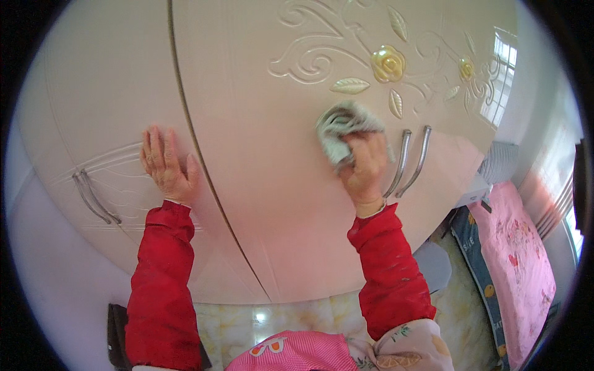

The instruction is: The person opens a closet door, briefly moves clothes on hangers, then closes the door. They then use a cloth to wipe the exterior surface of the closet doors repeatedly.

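Note:
A glossy cream wardrobe front (260,185) with raised scrolls and a yellow rose relief (388,64) fills most of the view. My right hand (364,167) holds a crumpled pale green cloth (336,139) against a door, just left of a pair of curved metal handles (403,157) and below the rose. The cloth is slightly blurred. My left hand (168,164) rests on the door panel left of the dark vertical gap, fingers pointing up, with nothing in it. Farther left is another pair of metal handles (95,197). Both forearms wear red sleeves.
At the right stands a bed with a pink floral cover (515,250), beside a window. A grey stool (432,266) stands between wardrobe and bed on the marble-look floor (320,320). A dark object (117,334) is at the lower left, by the wall.

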Available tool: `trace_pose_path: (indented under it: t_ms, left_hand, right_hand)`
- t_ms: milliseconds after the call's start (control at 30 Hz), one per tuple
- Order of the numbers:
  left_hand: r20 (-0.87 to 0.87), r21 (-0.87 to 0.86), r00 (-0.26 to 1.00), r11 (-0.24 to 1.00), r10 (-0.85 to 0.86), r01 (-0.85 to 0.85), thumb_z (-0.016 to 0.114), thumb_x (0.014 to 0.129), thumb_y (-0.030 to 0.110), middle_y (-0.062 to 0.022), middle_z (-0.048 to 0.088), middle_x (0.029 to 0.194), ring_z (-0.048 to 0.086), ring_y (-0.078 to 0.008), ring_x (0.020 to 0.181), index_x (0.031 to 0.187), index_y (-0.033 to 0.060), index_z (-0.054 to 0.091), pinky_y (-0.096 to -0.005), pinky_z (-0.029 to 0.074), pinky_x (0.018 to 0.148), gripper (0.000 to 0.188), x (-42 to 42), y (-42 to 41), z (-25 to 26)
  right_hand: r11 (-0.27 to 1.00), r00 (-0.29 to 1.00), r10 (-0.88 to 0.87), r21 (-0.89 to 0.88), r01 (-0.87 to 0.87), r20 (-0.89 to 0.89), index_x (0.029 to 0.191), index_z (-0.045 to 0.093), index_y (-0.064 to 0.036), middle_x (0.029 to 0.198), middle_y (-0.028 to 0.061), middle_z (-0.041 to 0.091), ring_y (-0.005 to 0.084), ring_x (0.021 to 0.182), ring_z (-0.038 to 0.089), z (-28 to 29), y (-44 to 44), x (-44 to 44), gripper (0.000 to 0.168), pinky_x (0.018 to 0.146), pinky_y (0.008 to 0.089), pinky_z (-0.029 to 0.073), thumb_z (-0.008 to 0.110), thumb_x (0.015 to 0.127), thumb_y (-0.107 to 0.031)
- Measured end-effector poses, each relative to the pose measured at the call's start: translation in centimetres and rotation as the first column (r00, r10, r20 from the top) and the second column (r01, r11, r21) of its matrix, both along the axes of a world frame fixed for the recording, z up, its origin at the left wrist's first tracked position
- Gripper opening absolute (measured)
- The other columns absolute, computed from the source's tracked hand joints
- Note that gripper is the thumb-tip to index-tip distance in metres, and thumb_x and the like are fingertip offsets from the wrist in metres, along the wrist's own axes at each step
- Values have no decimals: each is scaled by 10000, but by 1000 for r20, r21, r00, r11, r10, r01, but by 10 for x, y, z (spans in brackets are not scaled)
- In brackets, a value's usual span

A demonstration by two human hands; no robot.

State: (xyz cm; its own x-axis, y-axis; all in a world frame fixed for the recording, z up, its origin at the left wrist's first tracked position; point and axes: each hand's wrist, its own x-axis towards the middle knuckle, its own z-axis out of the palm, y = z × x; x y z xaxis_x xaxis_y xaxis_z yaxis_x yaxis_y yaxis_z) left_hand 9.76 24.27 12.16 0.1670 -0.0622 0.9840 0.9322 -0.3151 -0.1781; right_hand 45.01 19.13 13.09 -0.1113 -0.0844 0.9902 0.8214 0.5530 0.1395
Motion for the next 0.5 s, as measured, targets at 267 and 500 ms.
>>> trace_pose_path:
  t_ms: [267, 500]
  left_hand:
    - [-11, 35, 1000, 999, -26, 27, 528, 828, 242, -155, 323, 1471, 272, -374, 1367, 1388, 80, 419, -523, 191, 1095, 593, 7, -4, 5]
    - [-26, 51, 999, 998, -23, 24, 519, 844, 257, -172, 344, 1456, 282, -377, 1361, 1379, 62, 426, -518, 195, 1094, 576, 6, 1, 3]
  right_hand:
    - [975, 1000, -15, -220, 20, 25, 830, 582, -48, 789, 123, 495, 330, 739, 484, -142, -6, 11, 273, 644, 421, 392, 622, 566, 6]
    - [955, 999, 24, -295, -34, -38, 879, 572, -48, 823, 120, 521, 345, 773, 495, -126, -15, 17, 323, 658, 428, 413, 621, 566, 11]
